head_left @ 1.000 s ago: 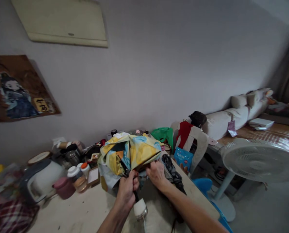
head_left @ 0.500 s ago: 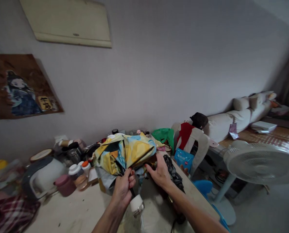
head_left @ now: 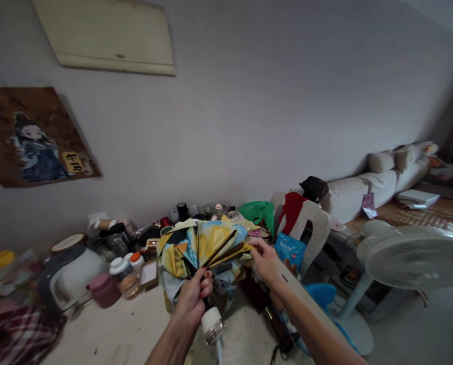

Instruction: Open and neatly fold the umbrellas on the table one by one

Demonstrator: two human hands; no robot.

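Note:
A partly folded umbrella with yellow, blue and grey cloth is held over the table, its white handle end pointing down toward me. My left hand is closed round the shaft just above that handle, at the base of the gathered cloth. On the right, my right hand pinches the tip of a yellow fold and holds it out to the side. Dark ribs fan out between the folds.
Jars, a pink cup and a kettle stand on the table at left. A dark brown folded umbrella lies at right. Beyond are a blue packet, a white chair and a fan.
My right hand has moved slightly right and now pinches a fold, which is drawn outward. The umbrella cloth sits lower and more gathered. My left hand keeps its hold.

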